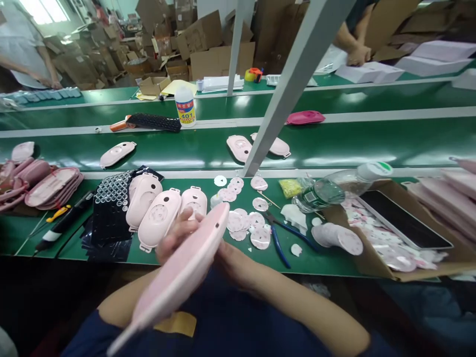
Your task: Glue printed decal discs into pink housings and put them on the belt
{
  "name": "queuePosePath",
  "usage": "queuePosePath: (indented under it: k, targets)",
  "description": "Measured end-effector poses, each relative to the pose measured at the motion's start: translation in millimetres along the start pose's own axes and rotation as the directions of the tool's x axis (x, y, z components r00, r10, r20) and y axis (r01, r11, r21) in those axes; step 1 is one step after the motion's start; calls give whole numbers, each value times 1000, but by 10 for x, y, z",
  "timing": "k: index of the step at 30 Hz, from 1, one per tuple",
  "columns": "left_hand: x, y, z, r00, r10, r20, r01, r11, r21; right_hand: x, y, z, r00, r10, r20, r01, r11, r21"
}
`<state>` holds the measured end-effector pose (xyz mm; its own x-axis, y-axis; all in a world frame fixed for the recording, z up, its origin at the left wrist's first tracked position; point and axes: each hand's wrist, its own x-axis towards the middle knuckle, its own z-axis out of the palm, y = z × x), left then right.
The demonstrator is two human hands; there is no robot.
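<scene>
A long pink plastic cover (182,267) is held up, tilted and close to the camera, with a dark round hole near its upper end and a narrow tab at the lower end. My left hand (176,235) grips it from behind its left edge, fingers curled. At its right side, my right hand (232,260) is closed on it, with the fingertips hidden behind it. Beyond my hands lie oval pink casings (158,218) and scattered round printed discs (240,220). Blue-handled pliers (278,243) rest right of the discs.
A bubble-patterned black sheet (111,208) and an electric screwdriver (63,228) lie left. Right are a plastic bottle (323,191) and a carton (386,270) with a phone (405,218). A slanted metal post (282,104) rises ahead, near a glue bottle (185,108). Other people stand across the line.
</scene>
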<state>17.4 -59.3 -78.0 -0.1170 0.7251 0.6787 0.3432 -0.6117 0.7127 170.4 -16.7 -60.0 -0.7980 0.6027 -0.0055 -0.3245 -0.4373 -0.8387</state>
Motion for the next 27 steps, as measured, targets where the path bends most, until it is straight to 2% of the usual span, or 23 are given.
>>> queuePosePath:
  k: [1, 2, 3, 4, 5, 6, 7, 8, 10, 12, 13, 14, 16, 17, 19, 22, 24, 27]
  targets:
    - [73, -8, -44, 982, 169, 82, -173, 984, 46, -13, -14, 2, 997, -65, -41, 67, 997, 28]
    - [156, -13, -113, 933, 304, 192, -322, 944, 68, -46, -29, -11, 991, -117, -69, 120, 992, 31]
    - [240, -14, -205, 874, 372, 311, -410, 910, 65, -92, -48, -35, 982, -167, -92, 168, 986, 5]
    - [318, -9, -313, 834, 362, 416, -418, 907, 50, -146, -71, -66, 968, -221, -117, 216, 975, -54]
    - [384, 4, -425, 809, 301, 505, -368, 929, 35, -199, -99, -99, 948, -282, -145, 261, 954, -145]
    - [435, 23, -529, 792, 197, 577, -260, 965, 26, -243, -132, -132, 920, -348, -178, 296, 919, -262]
    - [470, 48, -613, 795, 81, 601, -109, 994, 10, -273, -170, -161, 885, -415, -210, 314, 867, -387]
    - [490, 77, -665, 805, -34, 593, 67, 997, -33, -284, -211, -185, 849, -475, -232, 312, 805, -505]
    - [492, 138, -659, 803, -236, 547, 397, 897, -196, -255, -285, -210, 804, -541, -247, 256, 690, -677]
    - [461, 193, -533, 763, -384, 521, 587, 749, -307, -189, -333, -211, 792, -563, -235, 204, 608, -767]
    - [441, 215, -449, 739, -434, 515, 628, 721, -294, -159, -344, -208, 788, -574, -221, 197, 576, -794]
    - [419, 231, -366, 731, -474, 491, 639, 728, -248, -138, -347, -205, 781, -590, -205, 202, 549, -811]
    - [377, 248, -231, 767, -521, 375, 611, 771, -181, -134, -339, -206, 759, -629, -165, 250, 517, -819]
    - [358, 248, -187, 787, -530, 316, 599, 779, -187, -151, -329, -209, 757, -635, -154, 279, 527, -802]
    - [329, 239, -137, 806, -538, 248, 590, 762, -267, -206, -294, -212, 799, -586, -138, 319, 606, -729]
    - [304, 224, -112, 838, -509, 194, 545, 770, -331, -276, -197, -180, 903, -403, -148, 238, 756, -610]
    - [298, 225, -100, 870, -459, 179, 493, 817, -299, -285, -120, -138, 917, -357, -177, 201, 799, -567]
    - [286, 227, -84, 886, -428, 179, 462, 849, -257, -254, -56, -79, 891, -406, -204, 241, 803, -545]
